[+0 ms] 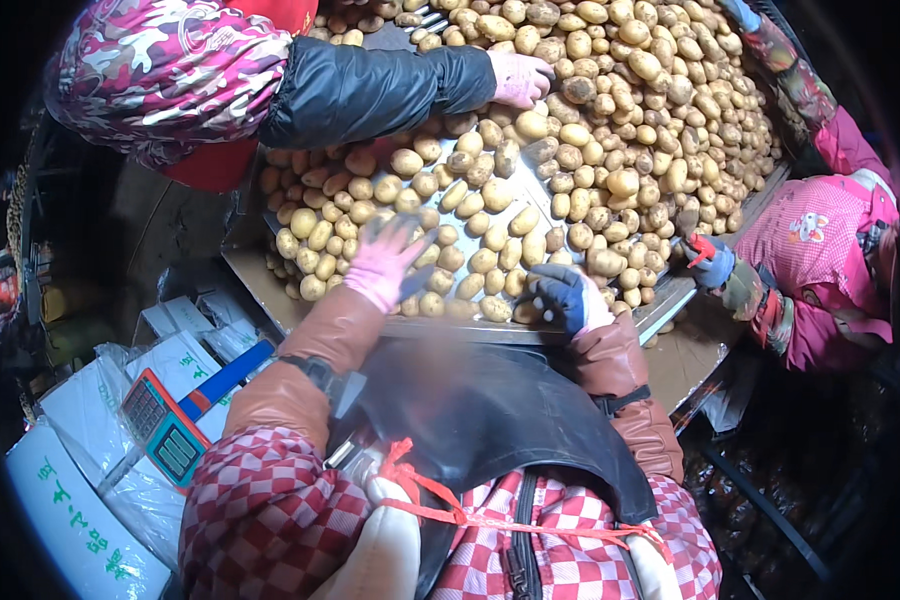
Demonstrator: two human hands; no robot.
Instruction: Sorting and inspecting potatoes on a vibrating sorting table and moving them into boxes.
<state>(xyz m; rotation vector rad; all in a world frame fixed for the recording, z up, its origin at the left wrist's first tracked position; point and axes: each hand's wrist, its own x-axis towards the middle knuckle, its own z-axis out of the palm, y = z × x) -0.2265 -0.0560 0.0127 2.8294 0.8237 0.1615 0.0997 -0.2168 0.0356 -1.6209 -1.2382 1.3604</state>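
Many potatoes (pixel 495 195), yellowish and some caked with soil, cover a metal-topped sorting table (pixel 523 185). My left hand (pixel 390 262), in a pink glove with dark fingers, is over the potatoes on the left, its fingers spread and slightly blurred. No potato shows in its grip. At the table's near edge, my right hand (pixel 567 298) wears a dark glove with a pink cuff. Its fingers point left beside several potatoes, thumb and forefinger apart, with nothing visible between them. The palm side of both hands is hidden.
Across the left corner, a co-worker's pink-gloved hand (pixel 520 78) touches the pile. Another person in pink stands at the right, a dark-gloved hand (pixel 710 262) at the table's side. A digital scale (pixel 170 430) and white boxes (pixel 80 520) stand at my left.
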